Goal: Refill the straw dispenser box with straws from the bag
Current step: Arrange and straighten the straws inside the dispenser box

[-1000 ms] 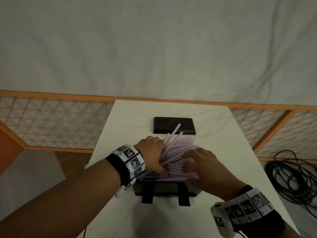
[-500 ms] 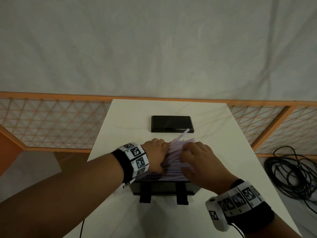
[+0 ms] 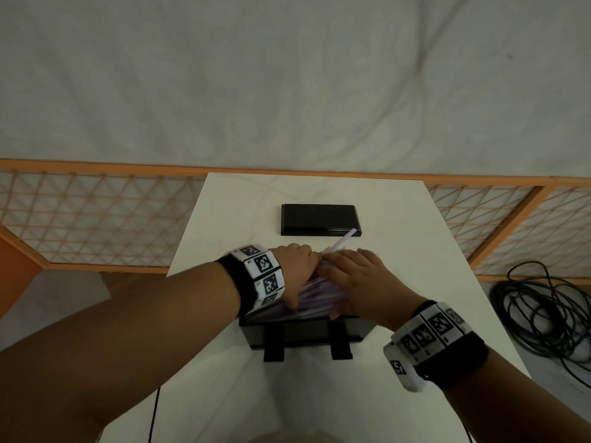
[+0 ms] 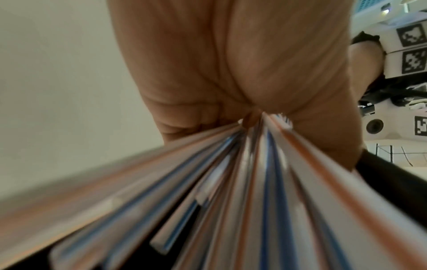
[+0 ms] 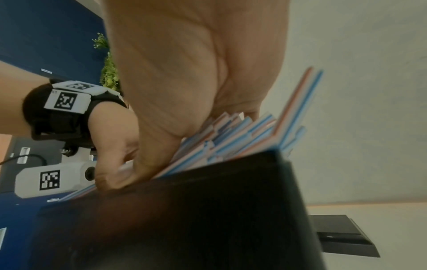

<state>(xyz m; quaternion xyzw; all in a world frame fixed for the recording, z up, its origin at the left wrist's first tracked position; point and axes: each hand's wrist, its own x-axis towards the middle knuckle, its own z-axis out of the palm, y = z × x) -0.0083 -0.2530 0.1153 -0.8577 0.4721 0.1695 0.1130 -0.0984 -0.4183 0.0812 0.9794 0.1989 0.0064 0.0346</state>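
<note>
While the left hand (image 3: 295, 271) curls round one end of the straws (image 3: 315, 295), the right hand (image 3: 358, 282) lies flat on top — fingers stretched, pressing them down. Under both hands sits the dispenser box (image 3: 303, 334), straws heaped above its rim — one straw (image 3: 347, 238) juts beyond the fingertips toward the black lid (image 3: 319, 219).

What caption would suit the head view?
Both hands, left hand and right hand, press striped straws into the black dispenser box.
</note>
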